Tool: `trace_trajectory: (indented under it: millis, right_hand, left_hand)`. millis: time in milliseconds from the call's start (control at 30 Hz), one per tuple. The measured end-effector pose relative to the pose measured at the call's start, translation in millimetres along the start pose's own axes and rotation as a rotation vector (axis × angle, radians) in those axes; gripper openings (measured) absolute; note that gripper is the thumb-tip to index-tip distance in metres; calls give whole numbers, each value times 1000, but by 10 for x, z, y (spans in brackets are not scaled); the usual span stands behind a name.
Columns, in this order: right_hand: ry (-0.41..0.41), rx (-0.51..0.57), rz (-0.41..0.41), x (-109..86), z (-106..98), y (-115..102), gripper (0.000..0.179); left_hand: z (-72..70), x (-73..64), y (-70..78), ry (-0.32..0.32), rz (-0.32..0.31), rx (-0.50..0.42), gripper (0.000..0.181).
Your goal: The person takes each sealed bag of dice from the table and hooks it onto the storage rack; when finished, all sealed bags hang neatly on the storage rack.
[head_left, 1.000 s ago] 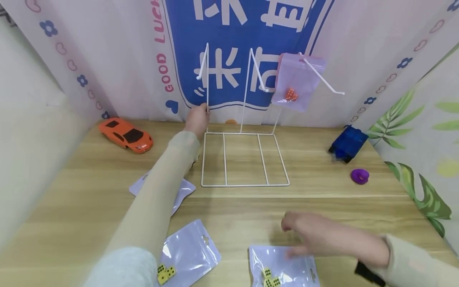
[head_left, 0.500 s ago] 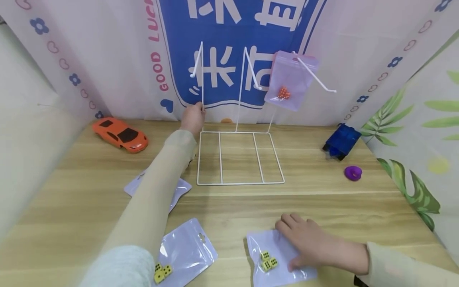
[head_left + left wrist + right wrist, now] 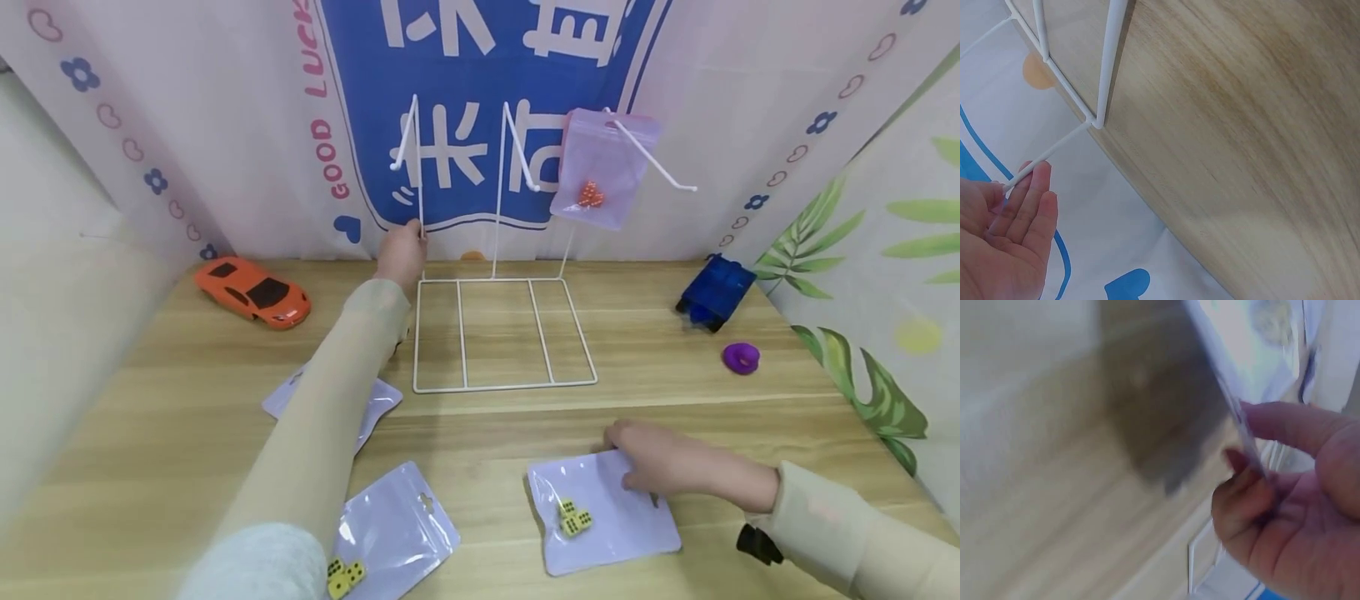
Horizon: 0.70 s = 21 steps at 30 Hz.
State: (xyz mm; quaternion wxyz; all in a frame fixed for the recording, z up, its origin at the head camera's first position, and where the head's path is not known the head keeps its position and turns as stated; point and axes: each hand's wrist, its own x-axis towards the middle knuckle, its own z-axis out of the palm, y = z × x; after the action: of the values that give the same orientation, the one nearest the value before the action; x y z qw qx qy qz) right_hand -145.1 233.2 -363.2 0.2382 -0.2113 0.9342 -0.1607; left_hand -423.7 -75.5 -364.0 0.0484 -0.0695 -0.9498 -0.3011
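Left grip, upper centre-left of the frame: my thumb and fingers pinch the left upright of the white wire rack. Right grip, lower right: pinching the edge of a lilac bag with yellow dice; right wrist view shows that edge raised off the surface. A second yellow-dice bag lies at lower centre-left; another bag, partly hidden, beneath my left forearm. Red-dice bag hangs on the rack's right hook, upper right of centre. Orange car at left; purple object at right.
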Motion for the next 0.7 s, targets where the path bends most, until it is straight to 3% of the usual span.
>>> trace_trajectory:
  millis: [100, 200, 267, 400, 533, 633, 700]
  right_hand:
    - [4, 76, -121, 17, -126, 64, 14]
    - [28, 231, -244, 35, -257, 139, 15]
    - [46, 358, -270, 49, -325, 168, 13]
    - [19, 655, -221, 74, -397, 168, 12]
    - [28, 905, -95, 79, -450, 112, 3]
    - [157, 965, -29, 84, -493, 72, 6]
    - [278, 858, -70, 93, -522, 59, 8]
  left_hand:
    - [16, -19, -14, 7, 3, 11, 18]
    - [34, -22, -30, 9, 5, 10, 18]
    - [46, -17, -40, 7, 3, 10, 18]
    - [56, 12, -49, 7, -1, 9, 18]
    - [41, 47, -30, 6, -12, -2, 19]
    - [30, 56, -12, -1, -23, 4, 21]
    - [30, 51, -10, -9, -32, 9, 21]
